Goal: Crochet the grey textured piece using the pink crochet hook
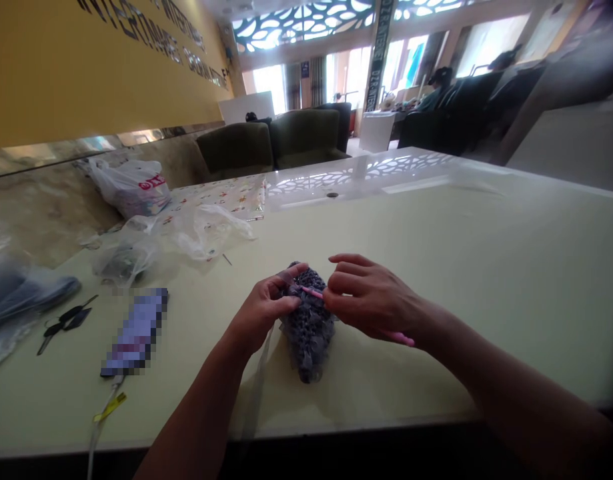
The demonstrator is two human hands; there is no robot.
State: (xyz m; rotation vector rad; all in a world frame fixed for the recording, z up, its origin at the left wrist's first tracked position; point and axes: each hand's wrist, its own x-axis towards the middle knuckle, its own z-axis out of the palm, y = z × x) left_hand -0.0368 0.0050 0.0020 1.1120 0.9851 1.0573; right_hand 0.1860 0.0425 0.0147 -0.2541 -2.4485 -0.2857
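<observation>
I am looking across a pale glossy table (486,280) that is catching reflections. A yellow wall (86,60) is running along my left, olive armchairs (271,143) are standing beyond, and daylight is pouring through tall windows (346,73) under a patterned ceiling (306,20).

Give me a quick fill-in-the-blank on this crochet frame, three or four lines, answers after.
1. The right hand holds a crochet hook whose colour is ____.
2. The left hand grips the grey crocheted piece, which rests on the ____.
3. The black scissors lie to the person's ____ of the crocheted piece.
4. The white plastic bag at the far left carries printing in ____.

Missing words: pink; table; left; red
</observation>
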